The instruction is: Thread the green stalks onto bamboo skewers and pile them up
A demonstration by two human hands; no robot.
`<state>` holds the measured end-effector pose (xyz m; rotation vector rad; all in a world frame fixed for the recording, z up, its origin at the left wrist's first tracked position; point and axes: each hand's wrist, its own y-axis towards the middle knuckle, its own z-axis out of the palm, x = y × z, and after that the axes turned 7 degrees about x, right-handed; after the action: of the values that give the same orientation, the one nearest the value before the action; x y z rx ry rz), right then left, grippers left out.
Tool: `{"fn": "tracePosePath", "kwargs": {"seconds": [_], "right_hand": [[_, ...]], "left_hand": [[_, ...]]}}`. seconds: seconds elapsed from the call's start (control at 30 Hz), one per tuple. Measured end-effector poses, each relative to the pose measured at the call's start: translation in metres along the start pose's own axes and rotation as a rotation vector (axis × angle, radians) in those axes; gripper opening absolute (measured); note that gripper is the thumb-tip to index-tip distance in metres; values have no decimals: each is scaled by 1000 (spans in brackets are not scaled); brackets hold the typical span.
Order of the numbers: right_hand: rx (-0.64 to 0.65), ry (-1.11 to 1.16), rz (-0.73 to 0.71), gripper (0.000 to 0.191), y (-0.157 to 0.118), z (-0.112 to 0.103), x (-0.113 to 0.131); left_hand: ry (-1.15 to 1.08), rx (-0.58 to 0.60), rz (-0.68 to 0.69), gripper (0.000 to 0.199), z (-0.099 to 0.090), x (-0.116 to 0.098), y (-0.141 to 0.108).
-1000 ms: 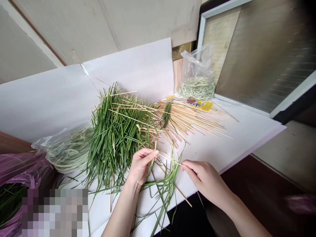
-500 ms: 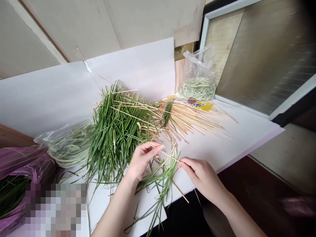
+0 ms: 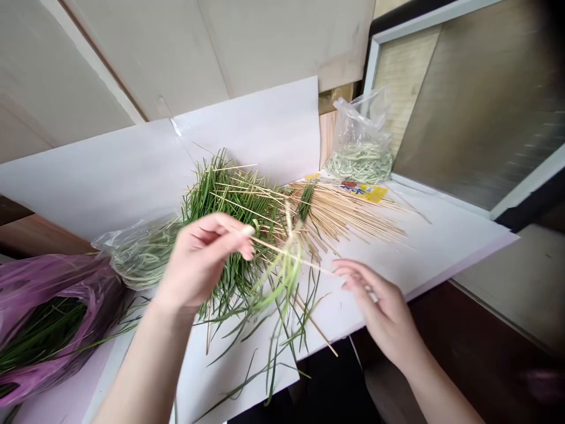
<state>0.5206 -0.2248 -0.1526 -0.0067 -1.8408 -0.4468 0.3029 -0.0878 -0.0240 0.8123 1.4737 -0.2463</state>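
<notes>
My left hand [image 3: 212, 250] pinches one end of a thin wooden skewer [image 3: 267, 245]. Green chives [image 3: 282, 282] hang from the skewer, their tips trailing down over the white board. At the skewer's other end is my right hand [image 3: 375, 300], its fingers loosely spread and blurred near the tip. Behind my left hand a big heap of chives [image 3: 233, 206] lies with skewers across it. To its right, a fan of loaded skewers [image 3: 344, 212] spreads over the board, a small green bundle on top.
A clear bag of pale green strips [image 3: 359, 147] stands at the back right. At the left lie another clear bag [image 3: 141, 253] and an open purple bag [image 3: 83, 318] holding greens. The white board [image 3: 459, 247] ends at the front right.
My left hand has moved left and up with the skewer and its chives, nearer the camera. My right hand has shifted right and its fingers have opened off the skewer's tip.
</notes>
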Motion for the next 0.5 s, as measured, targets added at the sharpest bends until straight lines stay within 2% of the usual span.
{"fn": "tracePosePath", "kwargs": {"seconds": [0.07, 0.1, 0.2, 0.27, 0.3, 0.37, 0.43, 0.5], "right_hand": [[-201, -21, -52, 28, 1, -7, -6], [-252, -21, -71, 29, 3, -10, -8], [-256, -32, -79, 31, 5, -17, -15], [-199, -35, -52, 33, 5, -17, -15], [-167, -32, -31, 33, 4, -15, -14], [-104, -23, 15, 33, 1, -11, -13], [-39, -38, 31, 33, -2, -8, -14], [20, -69, 13, 34, -4, -7, -20]], "left_hand": [[-45, -116, 113, 9, -24, -20, 11], [-91, -186, 153, 14, -38, -29, 18], [-273, -398, 183, 21, -89, -41, 50], [-285, -538, 162, 20, -125, -35, 71], [-232, -608, 95, 21, -143, -27, 79], [-142, -640, -57, 15, -176, -8, 85], [-37, -643, -263, 9, -205, 11, 76], [67, -650, -381, 18, -229, 25, 56]]}}
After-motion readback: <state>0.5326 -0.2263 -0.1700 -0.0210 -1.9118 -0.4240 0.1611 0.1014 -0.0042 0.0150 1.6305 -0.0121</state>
